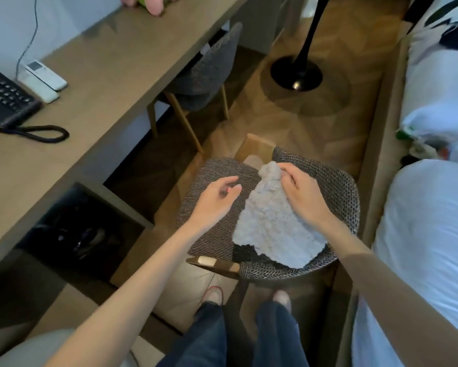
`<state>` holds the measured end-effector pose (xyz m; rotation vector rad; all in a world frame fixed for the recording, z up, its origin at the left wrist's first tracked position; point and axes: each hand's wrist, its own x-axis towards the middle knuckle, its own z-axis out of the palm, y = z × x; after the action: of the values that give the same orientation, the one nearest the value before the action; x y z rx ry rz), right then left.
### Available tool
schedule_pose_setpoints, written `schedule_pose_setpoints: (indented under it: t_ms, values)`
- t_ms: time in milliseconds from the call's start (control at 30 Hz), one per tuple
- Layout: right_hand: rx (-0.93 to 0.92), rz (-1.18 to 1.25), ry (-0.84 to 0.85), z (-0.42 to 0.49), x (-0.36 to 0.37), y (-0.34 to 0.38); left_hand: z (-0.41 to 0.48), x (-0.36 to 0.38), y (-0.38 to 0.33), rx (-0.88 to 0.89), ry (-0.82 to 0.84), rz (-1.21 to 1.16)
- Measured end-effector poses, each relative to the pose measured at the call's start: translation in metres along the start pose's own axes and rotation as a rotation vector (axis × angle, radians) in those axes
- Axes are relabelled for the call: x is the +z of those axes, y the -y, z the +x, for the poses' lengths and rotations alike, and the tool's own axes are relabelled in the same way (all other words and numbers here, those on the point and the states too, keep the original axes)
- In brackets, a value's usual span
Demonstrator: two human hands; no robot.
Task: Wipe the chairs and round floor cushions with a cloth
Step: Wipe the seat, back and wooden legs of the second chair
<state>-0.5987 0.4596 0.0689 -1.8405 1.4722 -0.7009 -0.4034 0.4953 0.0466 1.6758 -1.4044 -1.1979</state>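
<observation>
A pale grey-blue cloth of fluffy, nubbly pile lies spread over the right half of the seat of a chair. The cloth's ragged lower edge reaches the foot of the curved backrest. The chair is upholstered in coarse grey woven fabric with a fine ribbed pattern. Its backrest wraps round the seat's near and right sides, and light wooden frame parts show at the near left corner and at the far edge.

The right hand pinches the far, bunched corner of the cloth, with the fingers curled together on the pile and the knuckles raised. The left hand is over the bare left part of the seat, just beside the cloth. Its fingers are loosely curled and slightly apart and hold nothing; whether they touch the fabric cannot be told.

A second grey fabric chair with slanted wooden legs stands tucked under a long, smooth brown desk on the left. On the desk are a black telephone with a coiled cord and two slim white remote controls side by side. A glossy black round lamp base stands on the herringbone wooden floor beyond the near chair. White, soft bedding fills the right side.
</observation>
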Motion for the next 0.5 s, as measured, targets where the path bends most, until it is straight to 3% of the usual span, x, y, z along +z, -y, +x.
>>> schedule_pose_setpoints:
  t_ms: [267,367,500]
  values:
    - [-0.343,-0.576,0.127,0.038,-0.07,-0.079,0.01,0.093,-0.019,-0.018,-0.105,0.092]
    - [-0.384,-0.691,0.304,0.053,-0.102,-0.115,0.006,0.145,-0.031,-0.116,-0.173,0.13]
    - [-0.544,-0.836,0.4,0.058,-0.138,-0.165,-0.009,0.223,-0.045,-0.254,-0.132,0.173]
